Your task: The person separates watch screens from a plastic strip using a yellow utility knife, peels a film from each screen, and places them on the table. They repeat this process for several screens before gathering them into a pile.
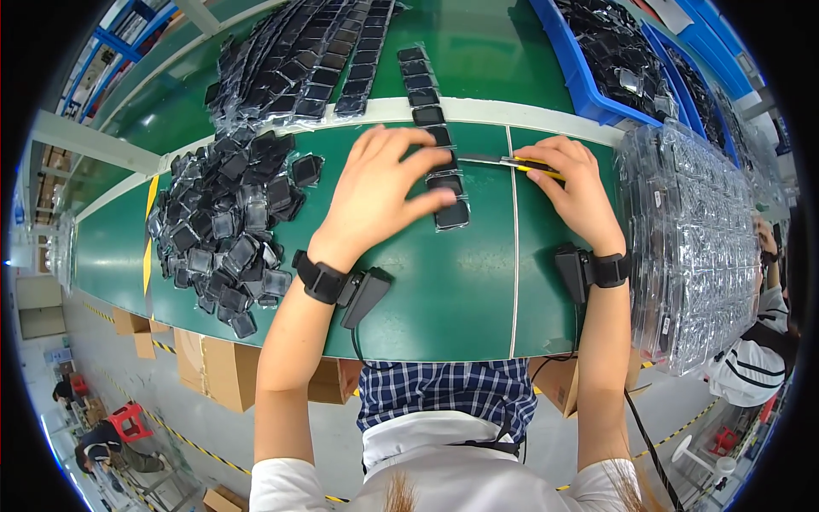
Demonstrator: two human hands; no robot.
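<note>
In front of me, a strip of black square pieces in clear plastic pouches point(426, 116) lies lengthwise on the green table point(426, 299). My left hand point(371, 192) is over its left side with the fingers spread. The index finger and thumb reach the strip's edge; whether they press on it I cannot tell. From the right, my right hand point(576, 183) grips a yellow-and-black utility knife point(499, 160). Its long blade points left, and the tip is at the strip beside my left fingertips. Left of my left hand sits a heap of loose pouched black squares point(223, 226).
More uncut strips point(294, 64) lie at the back left. Blue bins point(589, 90) of black pieces stand at the back right. Stacked clear plastic trays point(687, 247) border the right side. Cardboard boxes point(217, 371) are below the table edge. A person point(755, 358) is at the far right.
</note>
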